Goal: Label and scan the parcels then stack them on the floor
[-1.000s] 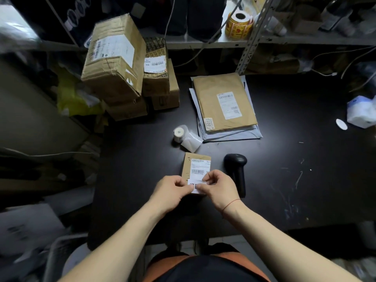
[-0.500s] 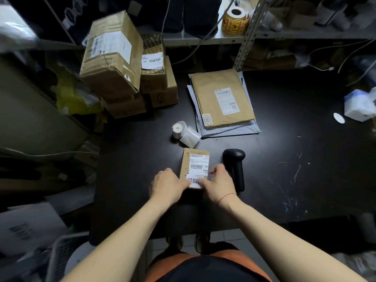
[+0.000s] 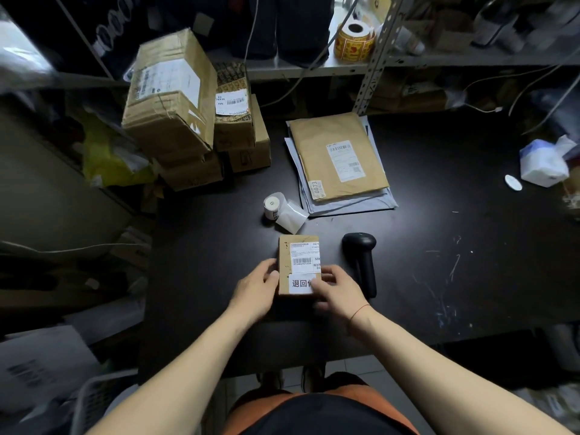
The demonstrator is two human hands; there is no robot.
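Left hand: fingers loosely curled against the left edge of the small brown cardboard parcel, thumb tip at its side, gripping it in place. Right hand: fingers bent round the parcel's right edge, thumb laid on the white rectangular sticker near the parcel's near end. The hand is motion-blurred, so how hard it presses cannot be judged. It covers the sticker's right end; two bold printed characters are readable and a third is cut off by the fingers. A thin red thread circles the right wrist.

The parcel lies flat on the black table, near its front edge, a white barcoded shipping label on its upper face. Just beside it on the right, apart from it, lies a black handheld barcode scanner; the right hand hides the lower end of its handle. Beyond the parcel stands a small white label roll with a loose strip trailing. Further back, a flat brown padded envelope rests on grey mailer bags, of which only the edges show. At the table's far left corner stands a stack of brown cardboard boxes; the lower ones are mostly hidden. The surroundings are dark and hard to make out.
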